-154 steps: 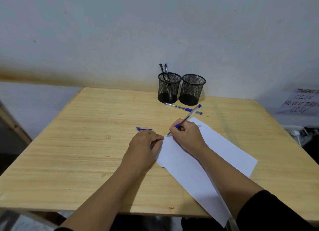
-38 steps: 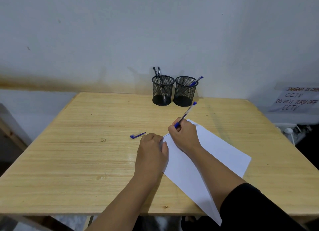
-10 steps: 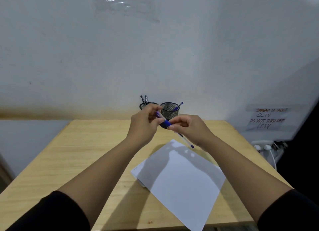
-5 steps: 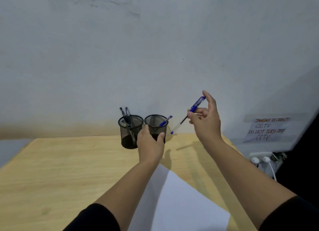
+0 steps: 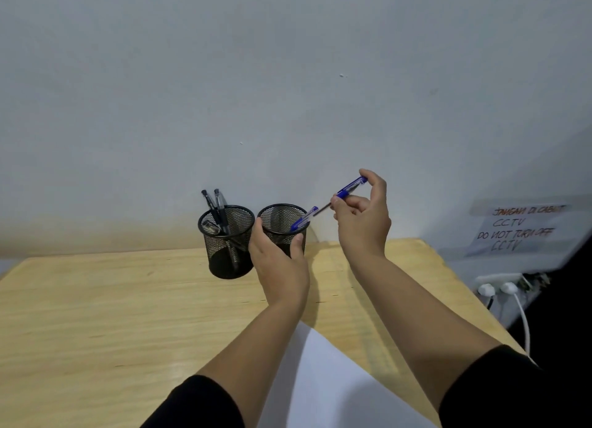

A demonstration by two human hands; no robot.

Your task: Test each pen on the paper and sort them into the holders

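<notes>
Pinching a capped blue ballpoint pen (image 5: 347,190) between thumb and fingertips, the right hand (image 5: 363,218) holds it slanted in the air just right of and above the right mesh holder (image 5: 282,227), its lower end angled down toward that holder's rim. The left hand (image 5: 278,261) curls its fingers around the near side of the same holder, steadying it on the counter (image 5: 112,315). A second blue pen (image 5: 304,218) already leans in that holder against its right rim; the left mesh holder (image 5: 226,240), just beside it, carries black pens (image 5: 216,208). A sheet of white paper (image 5: 320,379) lies near, between the forearms.

The pen looks light, stiff and smooth plastic, so it should need little force, though a slick barrel may roll in a loose pinch. Holding it high on the barrel, as now, seems sensible: it leaves the lower length free to enter the opening. The holder looks light and open-meshed, likely to tip or slide if nudged, which makes the steadying hand useful. The mesh could snag a narrow tip, so a steep, central drop seems safest.
</notes>
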